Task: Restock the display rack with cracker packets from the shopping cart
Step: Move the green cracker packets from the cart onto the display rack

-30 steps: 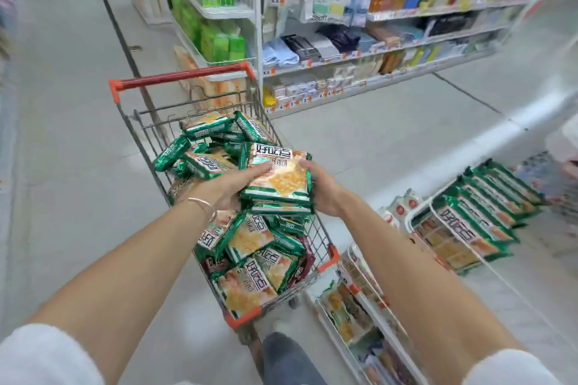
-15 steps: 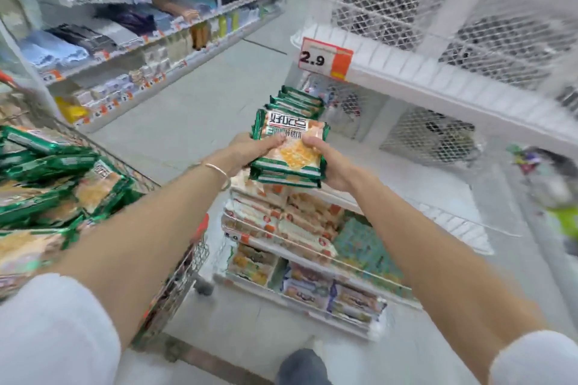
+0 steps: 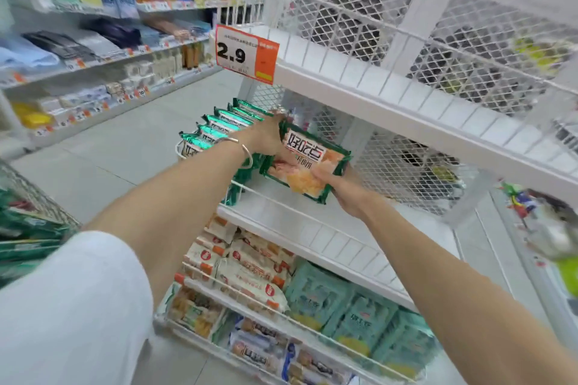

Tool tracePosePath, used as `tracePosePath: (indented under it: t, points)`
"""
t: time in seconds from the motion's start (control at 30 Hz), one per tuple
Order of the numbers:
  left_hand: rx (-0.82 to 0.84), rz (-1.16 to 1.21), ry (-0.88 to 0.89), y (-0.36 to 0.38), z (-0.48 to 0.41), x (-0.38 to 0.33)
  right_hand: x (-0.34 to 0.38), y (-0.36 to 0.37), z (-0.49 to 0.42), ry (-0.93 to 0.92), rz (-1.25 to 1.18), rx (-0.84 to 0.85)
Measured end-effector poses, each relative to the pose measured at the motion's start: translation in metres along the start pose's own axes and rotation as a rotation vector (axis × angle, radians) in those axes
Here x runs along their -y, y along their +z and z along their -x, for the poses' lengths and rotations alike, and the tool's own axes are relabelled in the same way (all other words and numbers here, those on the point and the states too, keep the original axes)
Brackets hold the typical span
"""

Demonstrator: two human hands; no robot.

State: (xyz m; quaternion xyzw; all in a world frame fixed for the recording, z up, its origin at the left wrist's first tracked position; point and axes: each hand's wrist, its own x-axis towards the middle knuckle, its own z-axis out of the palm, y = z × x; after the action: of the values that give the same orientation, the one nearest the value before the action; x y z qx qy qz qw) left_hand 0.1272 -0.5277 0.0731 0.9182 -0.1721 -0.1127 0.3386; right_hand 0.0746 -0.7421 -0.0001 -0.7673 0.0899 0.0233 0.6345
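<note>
Advanced to middle shelf, right of shelved row [image 3: 215, 130]: left hand [image 3: 268, 138] gripping cracker packets [image 3: 309, 162] at upper-left edge, right hand [image 3: 339, 186] clasping lower edge. Display rack [image 3: 316, 230] beneath. Risk: tilted stack slipping apart, toppling row, on uneven release.

white sleeves [image 3: 78, 306] pushed up, thin silver bangle [image 3: 240, 147] on left wrist
</note>
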Motion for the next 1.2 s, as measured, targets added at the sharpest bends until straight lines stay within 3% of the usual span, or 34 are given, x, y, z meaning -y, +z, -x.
tracePosePath:
  t: [0.1, 0.4, 0.53, 0.63, 0.8, 0.87, 0.93, 1.0, 1.07, 1.2]
  points:
    - [0.013, -0.241, -0.002, 0.021, -0.035, 0.015, -0.032, 0.000, -0.029, -0.016, 0.046, -0.011]
    - [-0.199, -0.878, 0.062, 0.056, -0.101, 0.061, -0.060, 0.016, -0.084, -0.060, 0.171, -0.028]
    - [-0.212, -0.896, -0.004, 0.054, -0.121, 0.070, -0.079, 0.023, -0.131, -0.146, 0.243, -0.117]
    - [-0.270, -0.837, -0.031, 0.060, -0.130, 0.073, -0.071, 0.023, -0.132, -0.083, 0.210, -0.168]
    - [-0.250, -0.952, -0.079, 0.061, -0.137, 0.069, -0.077, 0.024, -0.128, -0.166, 0.203, -0.193]
    - [-0.193, -0.974, -0.079, 0.057, -0.137, 0.070, -0.077, 0.020, -0.122, -0.368, 0.398, -0.295]
    - [-0.190, -1.021, -0.098, 0.058, -0.136, 0.070, -0.079, 0.011, -0.123, -0.665, 0.822, -0.373]
    - [-0.259, -1.103, -0.125, 0.066, -0.138, 0.069, -0.082, 0.006, -0.127, -0.842, 1.170, -0.281]
    - [-0.288, -1.152, -0.143, 0.073, -0.140, 0.068, -0.087, 0.005, -0.133, -0.807, 1.287, -0.184]
    - [-0.299, -1.121, -0.117, 0.072, -0.139, 0.071, -0.079, 0.012, -0.130, -0.636, 1.295, -0.144]
